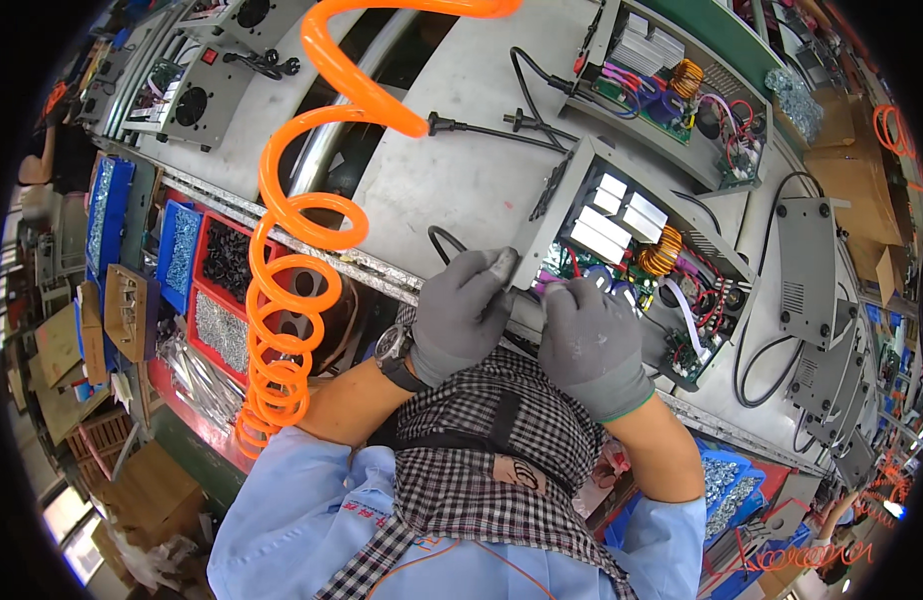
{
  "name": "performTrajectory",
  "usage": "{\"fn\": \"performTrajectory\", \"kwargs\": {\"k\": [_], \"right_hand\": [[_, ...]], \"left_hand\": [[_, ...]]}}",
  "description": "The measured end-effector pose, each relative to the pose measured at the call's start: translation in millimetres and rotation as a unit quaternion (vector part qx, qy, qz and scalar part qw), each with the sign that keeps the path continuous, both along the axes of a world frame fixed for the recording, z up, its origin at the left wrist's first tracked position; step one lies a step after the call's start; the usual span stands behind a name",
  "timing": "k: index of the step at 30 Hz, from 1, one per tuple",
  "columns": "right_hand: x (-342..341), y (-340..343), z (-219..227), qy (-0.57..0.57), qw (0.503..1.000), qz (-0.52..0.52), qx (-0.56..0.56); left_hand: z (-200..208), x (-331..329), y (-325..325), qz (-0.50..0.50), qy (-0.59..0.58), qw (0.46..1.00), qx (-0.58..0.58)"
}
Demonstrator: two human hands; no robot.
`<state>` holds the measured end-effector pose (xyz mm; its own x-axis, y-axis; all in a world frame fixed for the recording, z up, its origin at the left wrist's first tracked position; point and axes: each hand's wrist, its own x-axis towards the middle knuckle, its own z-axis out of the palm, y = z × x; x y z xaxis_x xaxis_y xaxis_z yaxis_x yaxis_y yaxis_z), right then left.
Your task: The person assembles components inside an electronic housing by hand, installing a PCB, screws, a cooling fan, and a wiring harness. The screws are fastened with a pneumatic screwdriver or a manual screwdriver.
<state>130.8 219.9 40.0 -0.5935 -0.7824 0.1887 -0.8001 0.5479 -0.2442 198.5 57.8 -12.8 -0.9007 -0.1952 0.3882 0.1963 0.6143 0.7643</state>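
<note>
Copper-coiled circuitry (662, 252) in, top uncovered — your grey metal case (709, 240) sits by the pale surface's (427, 205) near edge; grey-gloved left hand (462, 315) and right hand (594, 342) alongside — either grip's hold, can't tell.

– How does the open casing (554, 222) look?
– Metal, painted matt; the heat sinks (599, 233) inside it are smooth, bare metal.
– And the coiled hose (367, 95)?
– Smooth, glossy plastic.
– The gloves (594, 348)?
– Matt fabric, smudged on the surface. The apron (462, 490) is woven cloth, also matt.
– And the tabletop (432, 190)?
– Smooth and dull, like scuffed metal.
</note>
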Motion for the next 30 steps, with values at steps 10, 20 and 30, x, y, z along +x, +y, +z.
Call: {"fn": "performTrajectory", "kwargs": {"k": [10, 20, 30], "right_hand": [[-93, 33, 39, 0.035, 0.990, -0.059, -0.121], [-294, 55, 6, -0.062, 0.941, -0.302, 0.140], [0, 96, -36, -0.490, 0.747, -0.440, -0.091]], "left_hand": [[-10, 46, 20, -0.073, -0.337, 0.909, 0.235], [-62, -33, 61, 0.027, -0.326, 0.834, 0.444], [18, -294, -120, -0.240, -0.314, 0.843, -0.364]]}}
